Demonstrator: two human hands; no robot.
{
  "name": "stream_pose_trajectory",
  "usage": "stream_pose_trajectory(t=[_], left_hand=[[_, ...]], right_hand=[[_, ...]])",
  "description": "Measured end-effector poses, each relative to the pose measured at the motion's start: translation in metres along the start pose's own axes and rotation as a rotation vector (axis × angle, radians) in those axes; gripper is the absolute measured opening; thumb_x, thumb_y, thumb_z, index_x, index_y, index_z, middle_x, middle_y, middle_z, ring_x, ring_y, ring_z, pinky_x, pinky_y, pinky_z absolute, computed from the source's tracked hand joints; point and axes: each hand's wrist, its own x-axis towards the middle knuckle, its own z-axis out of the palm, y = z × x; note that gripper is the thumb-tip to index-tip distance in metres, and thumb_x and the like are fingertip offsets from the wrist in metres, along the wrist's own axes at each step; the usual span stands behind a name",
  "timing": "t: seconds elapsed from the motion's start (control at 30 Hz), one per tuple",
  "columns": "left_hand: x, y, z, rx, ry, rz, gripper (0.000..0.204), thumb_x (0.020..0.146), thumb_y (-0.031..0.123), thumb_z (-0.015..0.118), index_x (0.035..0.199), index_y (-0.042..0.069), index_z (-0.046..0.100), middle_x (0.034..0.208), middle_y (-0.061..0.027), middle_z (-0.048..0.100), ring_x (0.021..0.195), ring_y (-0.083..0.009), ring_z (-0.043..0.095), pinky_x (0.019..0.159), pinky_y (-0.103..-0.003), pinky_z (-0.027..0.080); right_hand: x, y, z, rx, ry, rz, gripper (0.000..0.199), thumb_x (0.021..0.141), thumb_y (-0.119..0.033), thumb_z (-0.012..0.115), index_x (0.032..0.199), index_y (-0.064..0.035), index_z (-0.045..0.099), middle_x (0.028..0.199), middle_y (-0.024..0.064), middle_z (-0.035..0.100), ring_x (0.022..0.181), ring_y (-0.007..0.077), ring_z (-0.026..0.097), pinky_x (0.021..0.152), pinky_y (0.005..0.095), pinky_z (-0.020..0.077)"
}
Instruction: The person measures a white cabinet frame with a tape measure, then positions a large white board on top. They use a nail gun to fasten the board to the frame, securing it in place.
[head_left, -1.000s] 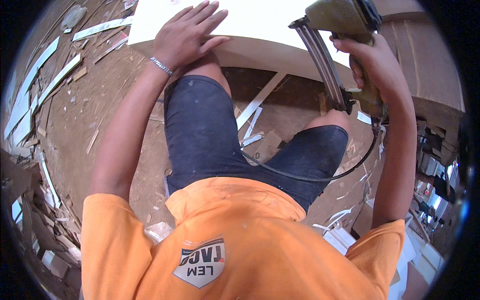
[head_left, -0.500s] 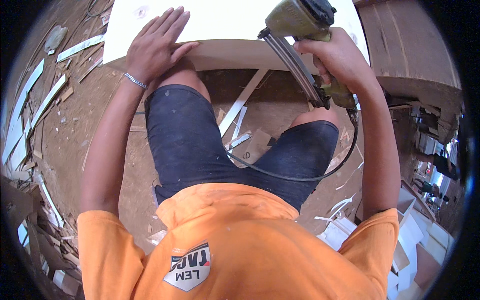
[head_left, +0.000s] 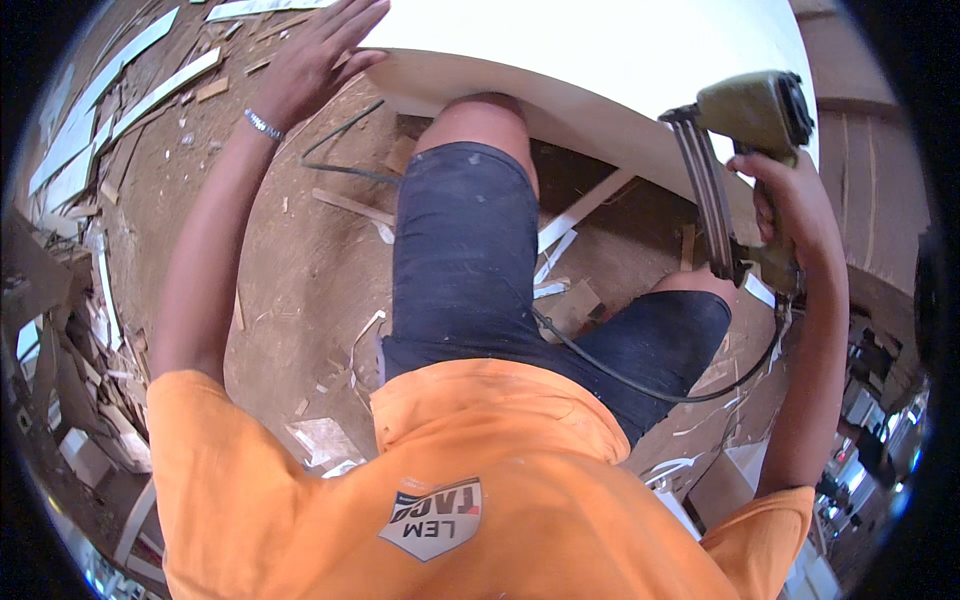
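Observation:
A pneumatic nail gun (head_left: 745,115), olive green with a slanted dark magazine, is in my right hand (head_left: 800,200), whose fingers wrap round its handle. Its nose points left, over the right part of a white panel (head_left: 600,50). My left hand (head_left: 315,65) lies at the panel's left edge, fingers stretched out, thumb along the near edge. Nothing shows in that hand. From the gun's handle a black air hose (head_left: 640,385) loops down across my right thigh. The panel's brown front edge runs above my knees.
White strips (head_left: 165,95) and wood scraps litter the dirt floor at left. More offcuts (head_left: 565,300) lie between my legs, under the panel. A brown wooden piece (head_left: 865,190) stands beside the panel at right. Part of a hose (head_left: 345,170) lies by my left knee.
The view has turned, so the panel appears tilted and farther right. My left hand now sits at the panel's left edge instead of flat on its top. The nail gun stays in my right hand.

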Motion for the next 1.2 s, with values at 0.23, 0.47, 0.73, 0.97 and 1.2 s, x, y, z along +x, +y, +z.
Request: stream_pose_trajectory(t=[0.23,0.47,0.73,0.97,1.2], left_hand=[[-0.001,-0.02,-0.005,-0.028,-0.054,0.062,0.074,0.092,0.045,0.066,0.146,0.0,0.045,0.153,-0.0204,0.045,0.143,-0.0362,0.042,0.117,-0.045,0.037],[-0.004,-0.012,0.012,0.057,0.112,0.075,0.067,0.094,0.046,0.061,0.14,0.0,0.052,0.146,-0.0185,0.053,0.136,-0.0324,0.051,0.112,-0.043,0.042],[0.004,-0.016,-0.011,-0.437,0.029,-0.197,0.045,0.098,0.037,0.061,0.129,0.004,0.065,0.133,-0.0184,0.064,0.123,-0.0278,0.062,0.102,-0.041,0.05],[0.131,-0.071,0.021,-0.631,-0.049,-0.834,0.045,0.095,0.044,0.062,0.113,0.005,0.072,0.115,-0.0207,0.071,0.107,-0.0311,0.069,0.092,-0.042,0.054],[0.193,-0.07,0.055,-0.552,-0.111,-1.137,0.047,0.091,0.031,0.067,0.127,0.001,0.065,0.13,-0.0221,0.064,0.124,-0.034,0.061,0.102,-0.039,0.05]], right_hand=[[-0.01,-0.016,0.011,-0.056,0.049,0.019,0.026,0.082,-0.027,0.071,0.082,-0.0031,0.062,0.053,0.001,0.05,0.039,0.0137,0.047,0.039,0.0323,0.0363],[-0.01,-0.045,0.034,-0.106,0.054,-0.1,0.027,0.084,-0.026,0.07,0.088,0.0,0.067,0.055,0.0013,0.052,0.041,0.0131,0.047,0.042,0.0316,0.0352],[-0.003,-0.1,0.066,-0.264,0.013,-0.23,0.035,0.082,-0.03,0.07,0.089,0.0043,0.071,0.058,0.0055,0.056,0.048,0.0166,0.053,0.052,0.0347,0.0427],[0.003,-0.11,0.066,-0.135,0.016,-0.198,0.025,0.081,-0.025,0.067,0.072,-0.0014,0.067,0.05,0.003,0.053,0.037,0.0127,0.049,0.04,0.0287,0.0384],[-0.003,-0.118,0.077,-0.156,0.012,-0.22,0.027,0.08,-0.022,0.066,0.078,0.0055,0.066,0.054,0.0054,0.055,0.044,0.0159,0.054,0.046,0.0336,0.0418]])
